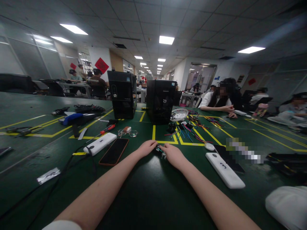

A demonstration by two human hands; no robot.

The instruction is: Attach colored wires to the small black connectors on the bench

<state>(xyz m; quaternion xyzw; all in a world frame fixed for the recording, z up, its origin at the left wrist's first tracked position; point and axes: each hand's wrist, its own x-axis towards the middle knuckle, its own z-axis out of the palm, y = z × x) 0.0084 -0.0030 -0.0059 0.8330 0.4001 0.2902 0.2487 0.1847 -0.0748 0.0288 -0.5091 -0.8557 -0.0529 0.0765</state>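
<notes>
In the middle of the green table, my left hand (147, 148) and my right hand (172, 155) meet over a small dark part (157, 152) with pale bits on it. Both have closed fingers around it, and they hide most of it, so its exact kind is unclear. Beyond them stand two black computer towers, one (161, 103) straight ahead and one (122, 95) to its left. Loose coloured wires with connectors (185, 129) lie beyond my right hand. Left of my left hand are a phone (114, 152) and a pair of glasses (130, 133).
A white power bank (100, 143) and a red screwdriver (107, 129) lie on the left, near black cables (89, 108). Another white power bank (224, 170) lies on the right. Behind the wires sits a white basket (179, 114). A person (219, 99) sits across at the right.
</notes>
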